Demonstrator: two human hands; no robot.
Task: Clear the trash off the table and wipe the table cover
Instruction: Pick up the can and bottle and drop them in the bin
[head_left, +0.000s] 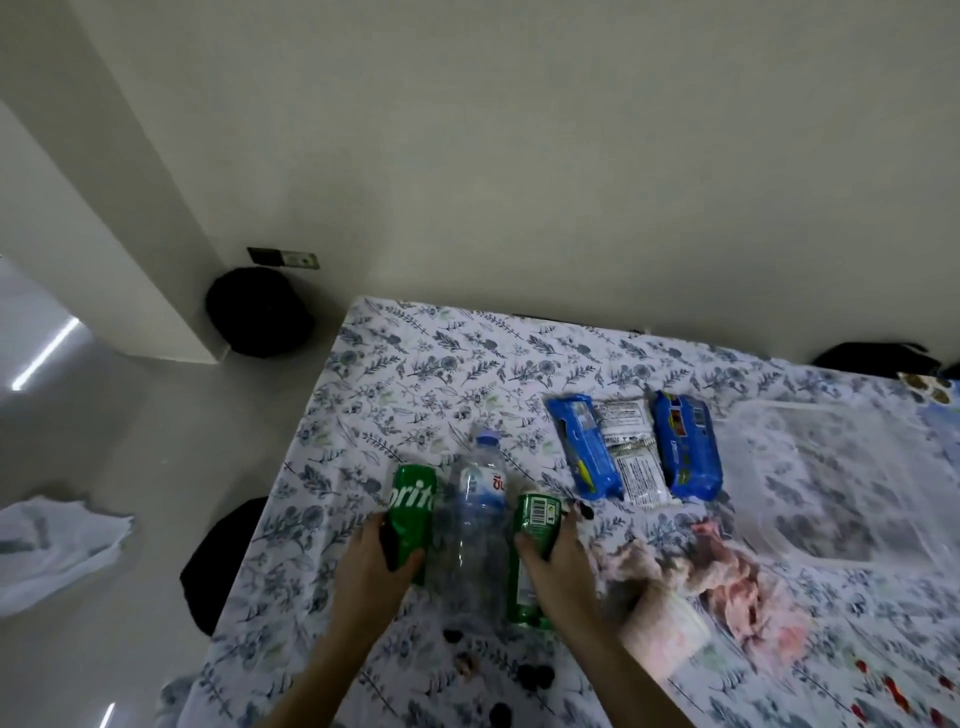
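On the floral table cover (415, 374) two green soda cans lie on their sides with a clear plastic water bottle (475, 519) between them. My left hand (379, 556) grips the left can (413, 499). My right hand (556, 561) grips the right can (535, 519). Beyond them lie two blue snack wrappers (587, 447) (685, 447) with a white wrapper (631, 457) between. A crumpled pink cloth (727, 577) lies to the right of my right hand. Small dark crumbs (691, 675) dot the cover near my forearms.
A clear plastic container (831, 467) sits at the right. A white plastic bag (57, 545) lies on the floor at the left. A black round bin (260, 312) stands by the wall corner. A dark chair seat (223, 561) shows at the table's left edge.
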